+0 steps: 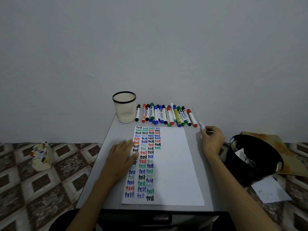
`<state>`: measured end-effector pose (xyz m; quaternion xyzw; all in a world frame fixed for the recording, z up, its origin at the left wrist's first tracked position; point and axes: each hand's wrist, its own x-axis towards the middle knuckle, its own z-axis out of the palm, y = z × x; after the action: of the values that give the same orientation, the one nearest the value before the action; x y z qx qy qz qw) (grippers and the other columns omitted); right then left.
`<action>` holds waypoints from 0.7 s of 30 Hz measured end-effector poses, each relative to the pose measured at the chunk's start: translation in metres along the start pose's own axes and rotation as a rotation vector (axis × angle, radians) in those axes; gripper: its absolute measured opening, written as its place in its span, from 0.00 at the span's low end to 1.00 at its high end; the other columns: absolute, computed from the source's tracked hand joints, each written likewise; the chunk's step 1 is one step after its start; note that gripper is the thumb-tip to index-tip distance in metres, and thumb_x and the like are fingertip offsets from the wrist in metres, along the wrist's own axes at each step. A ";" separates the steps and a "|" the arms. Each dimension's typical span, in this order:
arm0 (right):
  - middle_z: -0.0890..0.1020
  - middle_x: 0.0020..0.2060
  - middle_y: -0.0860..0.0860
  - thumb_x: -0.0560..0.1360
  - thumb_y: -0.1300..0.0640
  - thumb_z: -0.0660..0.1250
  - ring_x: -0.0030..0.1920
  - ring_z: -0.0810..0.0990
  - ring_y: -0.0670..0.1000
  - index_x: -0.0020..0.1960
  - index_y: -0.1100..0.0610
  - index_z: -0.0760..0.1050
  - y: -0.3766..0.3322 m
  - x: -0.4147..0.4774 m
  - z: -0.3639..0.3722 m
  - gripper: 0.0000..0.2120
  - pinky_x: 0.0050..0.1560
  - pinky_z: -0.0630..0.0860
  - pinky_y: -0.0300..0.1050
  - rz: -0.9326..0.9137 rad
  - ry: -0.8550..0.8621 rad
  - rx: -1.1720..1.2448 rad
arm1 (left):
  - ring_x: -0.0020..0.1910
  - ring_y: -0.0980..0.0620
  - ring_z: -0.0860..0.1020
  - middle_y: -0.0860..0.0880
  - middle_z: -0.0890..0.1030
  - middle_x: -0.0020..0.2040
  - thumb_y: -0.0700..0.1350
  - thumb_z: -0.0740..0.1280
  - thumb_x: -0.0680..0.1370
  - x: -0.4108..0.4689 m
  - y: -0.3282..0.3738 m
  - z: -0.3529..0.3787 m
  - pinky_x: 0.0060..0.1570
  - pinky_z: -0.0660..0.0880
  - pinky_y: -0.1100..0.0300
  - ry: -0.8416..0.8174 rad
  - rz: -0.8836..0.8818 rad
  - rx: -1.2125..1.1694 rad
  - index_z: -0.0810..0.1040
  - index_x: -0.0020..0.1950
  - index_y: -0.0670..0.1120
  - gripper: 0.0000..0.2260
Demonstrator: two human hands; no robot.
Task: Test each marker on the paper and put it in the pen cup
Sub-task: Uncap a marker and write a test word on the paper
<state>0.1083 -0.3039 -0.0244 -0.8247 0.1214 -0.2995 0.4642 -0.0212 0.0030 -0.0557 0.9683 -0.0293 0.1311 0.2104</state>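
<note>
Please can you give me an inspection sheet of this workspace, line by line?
Surface: small grey table, paper lies on it.
Job's things: paper with columns of "test"; pen cup upright, looks empty; row of markers along far edge.
Clutter: black bin with scraps, loose sheet, stained cloth bundle, all on floor.
Grippers: left hand flat on paper; right hand holds a marker.
Cables: nothing seen.
Surroundings: bare wall, patterned floor.

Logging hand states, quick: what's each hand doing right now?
Left hand: open, resting flat on the paper.
Right hand: holding a marker, fingers curled round it.
</note>
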 end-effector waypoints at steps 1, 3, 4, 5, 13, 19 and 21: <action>0.83 0.48 0.59 0.74 0.63 0.69 0.46 0.81 0.56 0.53 0.65 0.81 0.001 0.000 -0.002 0.10 0.48 0.73 0.42 0.017 0.010 0.024 | 0.74 0.53 0.55 0.51 0.62 0.74 0.67 0.43 0.73 0.000 0.000 0.000 0.72 0.47 0.55 -0.004 -0.002 -0.001 0.60 0.74 0.48 0.36; 0.83 0.47 0.58 0.73 0.63 0.69 0.45 0.81 0.54 0.52 0.64 0.81 0.005 0.000 -0.005 0.09 0.47 0.75 0.43 0.057 0.016 0.080 | 0.74 0.54 0.55 0.51 0.62 0.74 0.67 0.42 0.73 0.000 -0.001 0.001 0.73 0.47 0.54 -0.009 -0.007 0.000 0.59 0.74 0.48 0.36; 0.83 0.46 0.58 0.73 0.63 0.69 0.44 0.81 0.53 0.53 0.64 0.81 0.005 -0.001 -0.007 0.09 0.46 0.74 0.42 0.081 0.016 0.106 | 0.74 0.54 0.55 0.51 0.62 0.74 0.68 0.42 0.73 0.000 -0.002 0.002 0.73 0.47 0.54 -0.010 -0.009 0.005 0.59 0.74 0.49 0.36; 0.83 0.46 0.58 0.73 0.64 0.69 0.43 0.80 0.52 0.53 0.64 0.81 0.005 -0.001 -0.008 0.09 0.45 0.74 0.41 0.097 0.017 0.127 | 0.74 0.54 0.55 0.51 0.62 0.74 0.68 0.42 0.73 0.000 -0.002 0.003 0.73 0.47 0.54 -0.010 -0.010 0.011 0.59 0.74 0.49 0.37; 0.83 0.46 0.57 0.72 0.63 0.66 0.45 0.82 0.50 0.50 0.59 0.80 -0.015 -0.011 -0.022 0.08 0.48 0.80 0.46 0.025 0.210 0.429 | 0.74 0.54 0.55 0.51 0.62 0.74 0.68 0.43 0.72 0.001 -0.003 0.003 0.73 0.47 0.54 -0.009 -0.002 0.008 0.59 0.75 0.49 0.37; 0.82 0.42 0.59 0.74 0.68 0.66 0.37 0.82 0.53 0.50 0.63 0.80 -0.059 -0.036 -0.045 0.07 0.42 0.81 0.41 0.200 -0.020 0.868 | 0.69 0.58 0.62 0.51 0.65 0.72 0.66 0.51 0.73 0.003 0.010 -0.010 0.68 0.56 0.59 0.100 -0.043 -0.229 0.61 0.73 0.49 0.33; 0.82 0.41 0.58 0.75 0.69 0.65 0.34 0.80 0.51 0.48 0.63 0.80 -0.067 -0.048 -0.049 0.06 0.39 0.82 0.39 0.251 -0.207 0.929 | 0.66 0.62 0.61 0.55 0.65 0.71 0.64 0.56 0.74 0.006 0.033 -0.020 0.64 0.59 0.62 0.101 -0.019 -0.323 0.60 0.73 0.52 0.31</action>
<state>0.0353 -0.2788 0.0326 -0.5348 0.0268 -0.1800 0.8251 -0.0243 -0.0184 -0.0234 0.9142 -0.0299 0.1713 0.3660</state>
